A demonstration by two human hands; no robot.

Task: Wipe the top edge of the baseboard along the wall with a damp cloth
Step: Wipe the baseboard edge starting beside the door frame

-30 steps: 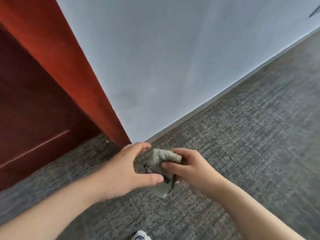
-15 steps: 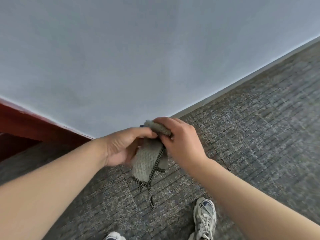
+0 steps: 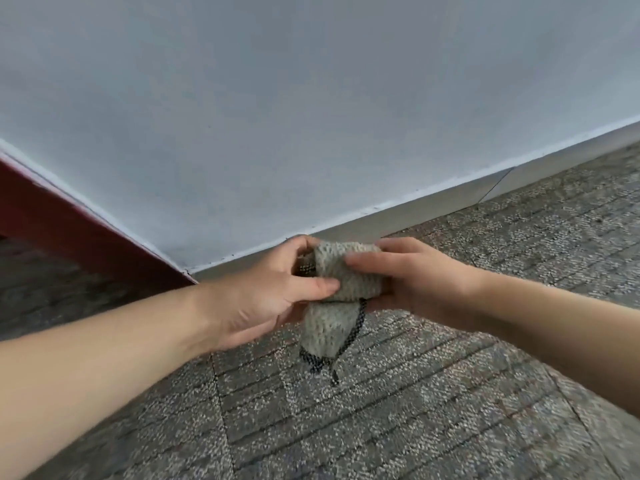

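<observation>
Currently we are holding the cloth (image 3: 343, 277) bunched between both hands, just in front of the baseboard (image 3: 436, 202), near where it is meeting the red door frame (image 3: 69, 230). Our left hand (image 3: 263, 289) is gripping it, with the thumb pressing across the front. Our right hand (image 3: 415, 282) is clasping the other side, with the fingers wrapping over it. One end (dark-trimmed) is hanging over the grey carpet (image 3: 433, 393). We cannot tell whether the cloth is touching the baseboard's top edge.

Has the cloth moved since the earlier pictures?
Yes. The cloth has come up to the baseboard; earlier it was over the carpet, apart from it.
</observation>
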